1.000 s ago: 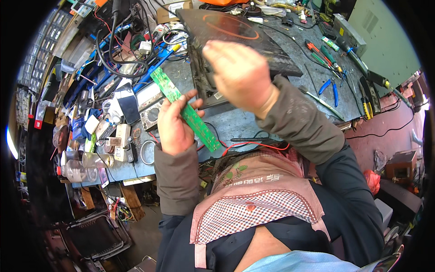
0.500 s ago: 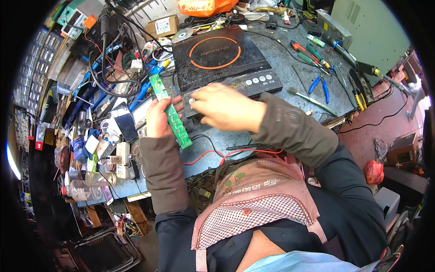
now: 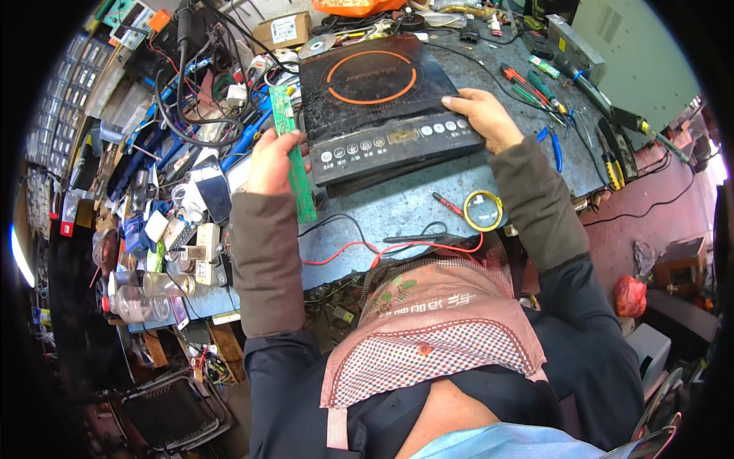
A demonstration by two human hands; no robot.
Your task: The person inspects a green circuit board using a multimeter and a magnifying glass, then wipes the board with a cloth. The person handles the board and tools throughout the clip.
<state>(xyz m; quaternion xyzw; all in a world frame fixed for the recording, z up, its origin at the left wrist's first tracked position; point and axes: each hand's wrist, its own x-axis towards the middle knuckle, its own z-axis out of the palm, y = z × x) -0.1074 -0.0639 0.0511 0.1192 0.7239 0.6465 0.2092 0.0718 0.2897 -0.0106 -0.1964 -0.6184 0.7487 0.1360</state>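
Observation:
My left hand [image 3: 275, 159] is closed round a long, narrow green circuit board [image 3: 300, 180], thumb over its face. The board stands nearly upright along the left side of a black induction cooker [image 3: 375, 115]. That cooker has an orange ring on its top and a row of round white marks along its front strip. At its right edge, my right hand [image 3: 485, 118] grips the cooker with the thumb on top; the fingers underneath are partly hidden. Below the cooker lie a yellow ring-shaped roll [image 3: 482, 210] and a red test probe [image 3: 446, 203].
Red and black leads [image 3: 428, 245] run along the bench's near edge. Pliers with blue handles [image 3: 556, 149] and several screwdrivers lie to the right. Cables, a dark phone [image 3: 211, 187] and clear jars [image 3: 138, 304] crowd the left. A grey metal box [image 3: 575, 47] stands at the back right.
My right hand has moved from over the cooker's front left to its right edge, uncovering the control strip and the yellow roll. The board in my left hand has turned more upright.

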